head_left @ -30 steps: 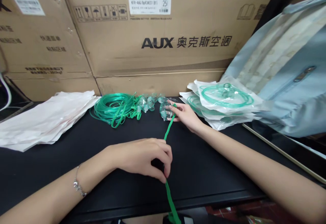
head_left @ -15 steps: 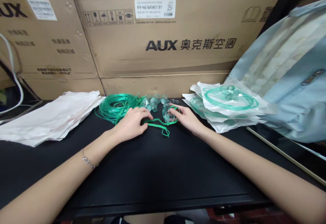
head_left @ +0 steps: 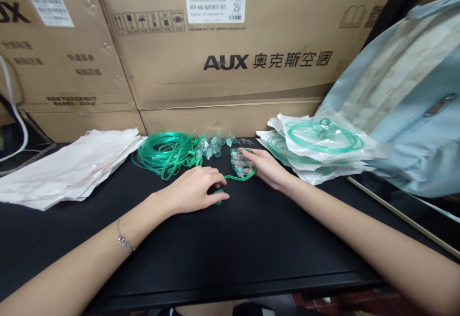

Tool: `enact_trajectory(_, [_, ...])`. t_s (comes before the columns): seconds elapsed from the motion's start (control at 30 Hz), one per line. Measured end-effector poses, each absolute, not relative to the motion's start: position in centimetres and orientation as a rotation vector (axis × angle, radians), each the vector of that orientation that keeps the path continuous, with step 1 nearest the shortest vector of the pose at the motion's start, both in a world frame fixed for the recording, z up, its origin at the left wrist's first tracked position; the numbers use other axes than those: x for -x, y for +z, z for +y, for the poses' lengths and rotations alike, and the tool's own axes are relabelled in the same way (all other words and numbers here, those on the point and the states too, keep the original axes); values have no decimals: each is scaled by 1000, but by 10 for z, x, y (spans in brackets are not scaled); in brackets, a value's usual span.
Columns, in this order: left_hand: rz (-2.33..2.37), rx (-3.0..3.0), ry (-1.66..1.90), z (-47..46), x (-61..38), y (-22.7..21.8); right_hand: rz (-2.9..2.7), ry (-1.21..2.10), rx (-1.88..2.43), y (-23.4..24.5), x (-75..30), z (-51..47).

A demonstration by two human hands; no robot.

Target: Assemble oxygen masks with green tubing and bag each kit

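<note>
My right hand (head_left: 268,166) pinches a clear oxygen mask (head_left: 240,163) at its upper right edge, tilted above the black table. A green elastic strap (head_left: 241,178) loops from the mask, past my right fingers, toward my left hand. Palm down and low over the table, my left hand (head_left: 201,186) has its fingers curled around the strap. Its thumb and index finger stay a little apart, with strap showing between and below them. The other left fingertips are hidden. Beyond the left hand lie coiled green tubing (head_left: 161,148) and several more clear masks (head_left: 210,144) with green straps.
White paper-like pouches (head_left: 72,167) are stacked at the left. Clear-fronted packs of green tubing (head_left: 323,139) pile up at the right, beside a light blue bag (head_left: 406,91). Large cardboard boxes (head_left: 230,86) stand behind the black table (head_left: 230,253). A flat gold-edged object (head_left: 402,215) lies at the right edge.
My left hand has moved right and nearer me, drawing the strap's loose end under its thumb. My right hand has lifted and turned the mask, drawing it slightly toward me.
</note>
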State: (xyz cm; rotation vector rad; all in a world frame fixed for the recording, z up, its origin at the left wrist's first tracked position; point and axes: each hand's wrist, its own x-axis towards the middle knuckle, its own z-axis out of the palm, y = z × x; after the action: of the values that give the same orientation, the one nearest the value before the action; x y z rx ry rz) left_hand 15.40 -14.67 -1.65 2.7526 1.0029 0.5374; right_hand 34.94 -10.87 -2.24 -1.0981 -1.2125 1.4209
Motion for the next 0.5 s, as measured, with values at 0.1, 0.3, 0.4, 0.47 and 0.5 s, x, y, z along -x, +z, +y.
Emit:
enact_trajectory(0.1, [984, -2700, 431, -146, -154, -17, -1165, 1550, 1016, -19, -351, -109])
enact_trajectory(0.3, [951, -2585, 530, -148, -157, -15, -1158, 1481, 1056, -13, -352, -112])
enact_trajectory(0.4, [934, -2332, 774, -151, -162, -12, -1165, 1529, 1018, -11, -350, -116])
enact_trajectory(0.47, [897, -2077, 954, -151, -165, -12, -1178, 1583, 1012, -10, -349, -119])
enact_trajectory(0.5, [867, -1951, 1026, -151, -166, -12, -1187, 1605, 1005, -9, -349, -120])
